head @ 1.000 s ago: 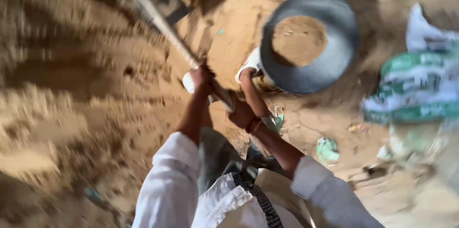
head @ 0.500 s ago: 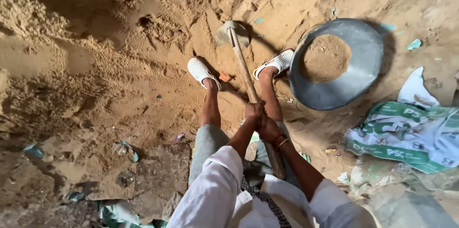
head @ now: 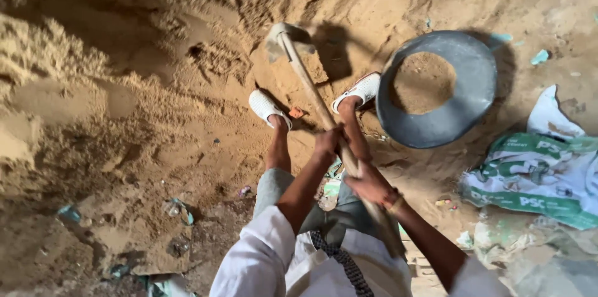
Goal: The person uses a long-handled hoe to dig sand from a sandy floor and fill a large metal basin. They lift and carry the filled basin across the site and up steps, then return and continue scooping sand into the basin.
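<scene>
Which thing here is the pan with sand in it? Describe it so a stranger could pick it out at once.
Start at the big sand pile on the left, then cross past the person's feet in white shoes and the hoe that both hands grip. Just right of the right foot lies a round grey metal pan. Unlike the crumpled white-and-green sacks nearby, it is a smooth circle holding a small heap of sand.

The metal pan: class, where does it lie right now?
The pan sits on the sand at the head view's upper right, beside the right shoe, left of the crumpled sacks.
</scene>
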